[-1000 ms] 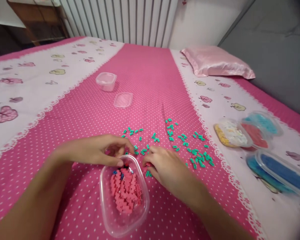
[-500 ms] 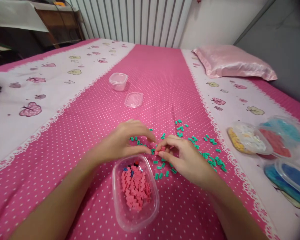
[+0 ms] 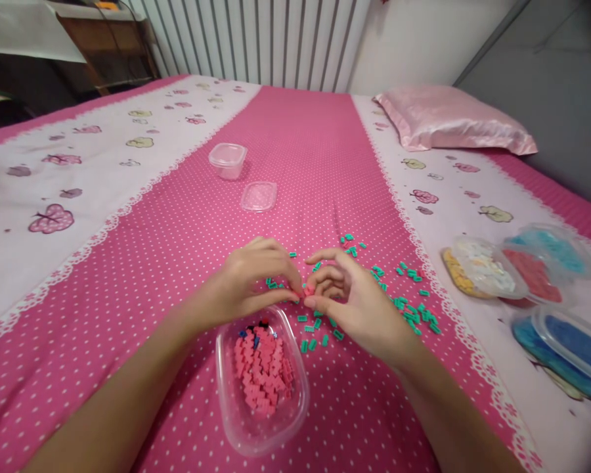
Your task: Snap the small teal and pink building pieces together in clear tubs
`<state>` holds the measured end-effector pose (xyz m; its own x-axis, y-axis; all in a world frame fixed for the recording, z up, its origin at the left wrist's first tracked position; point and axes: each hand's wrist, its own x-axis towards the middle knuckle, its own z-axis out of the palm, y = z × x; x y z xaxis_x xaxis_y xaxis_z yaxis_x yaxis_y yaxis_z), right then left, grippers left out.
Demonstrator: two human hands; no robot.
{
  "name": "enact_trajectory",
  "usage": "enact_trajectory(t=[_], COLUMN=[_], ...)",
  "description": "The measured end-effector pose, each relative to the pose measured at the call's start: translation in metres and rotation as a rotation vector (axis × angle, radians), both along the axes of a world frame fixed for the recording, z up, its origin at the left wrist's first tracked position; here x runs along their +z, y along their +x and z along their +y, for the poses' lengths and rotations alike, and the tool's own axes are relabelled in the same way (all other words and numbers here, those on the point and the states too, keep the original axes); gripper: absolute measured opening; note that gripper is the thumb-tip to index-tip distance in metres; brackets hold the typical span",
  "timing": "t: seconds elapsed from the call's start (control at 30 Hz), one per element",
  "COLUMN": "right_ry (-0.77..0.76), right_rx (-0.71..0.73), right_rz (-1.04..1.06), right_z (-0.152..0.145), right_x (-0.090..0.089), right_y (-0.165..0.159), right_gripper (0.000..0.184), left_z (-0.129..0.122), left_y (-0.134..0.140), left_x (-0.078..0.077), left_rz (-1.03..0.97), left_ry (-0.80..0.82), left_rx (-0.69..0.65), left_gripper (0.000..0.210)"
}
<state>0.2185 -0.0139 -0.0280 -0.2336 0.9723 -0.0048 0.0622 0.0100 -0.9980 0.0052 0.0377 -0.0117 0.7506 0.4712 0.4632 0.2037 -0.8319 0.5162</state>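
My left hand (image 3: 249, 279) and my right hand (image 3: 352, 302) meet fingertip to fingertip just above the bedspread, pinching a small pink brick (image 3: 307, 290) between them. Right below them stands a clear plastic tub (image 3: 261, 430) with a pile of pink bricks (image 3: 263, 374) and a few dark ones at its far end. Several small green bricks (image 3: 408, 309) lie scattered on the pink dotted cloth around and beyond my hands, mostly to the right.
An empty clear tub (image 3: 227, 159) and its lid (image 3: 259, 196) lie farther up the pink strip. At the right sit lidded tubs of yellow-white (image 3: 480, 276), red (image 3: 536, 276) and blue pieces (image 3: 569, 338). A pink pillow (image 3: 448, 121) lies at the back right.
My hands left the tub's rim and the cloth and came together above the green bricks. They now pinch a small pink brick between their fingertips.
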Motion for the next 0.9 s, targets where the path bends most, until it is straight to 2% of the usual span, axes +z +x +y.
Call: enact_trajectory(t=[0.07, 0.2, 0.57, 0.77, 0.9], right_ry=[0.007, 0.076, 0.173, 0.178, 0.196], right_rx=[-0.043, -0.035, -0.039, -0.065, -0.094], right_rz=[0.021, -0.062, -0.065, -0.037, -0.012], right_z=[0.0002, -0.0002, -0.0012, -0.0013, -0.0014], right_x=[0.0, 0.0004, 0.0023, 0.0018, 0.0004], right_y=[0.0, 0.0018, -0.001, -0.004, -0.0038], right_gripper=[0.032, 0.012, 0.013, 0.032, 0.025], left_z=[0.0007, 0.0005, 0.0012, 0.0002, 0.0015], left_y=[-0.0009, -0.001, -0.0026, 0.0003, -0.0009], left_x=[0.0, 0.0004, 0.0002, -0.0024, -0.003], left_rz=[-0.044, -0.069, -0.117, -0.154, -0.17], left_ry=[-0.021, -0.042, 0.004, -0.015, -0.023], left_rx=[-0.007, 0.012, 0.087, 0.202, 0.152], left_gripper=[0.006, 0.007, 0.005, 0.007, 0.007])
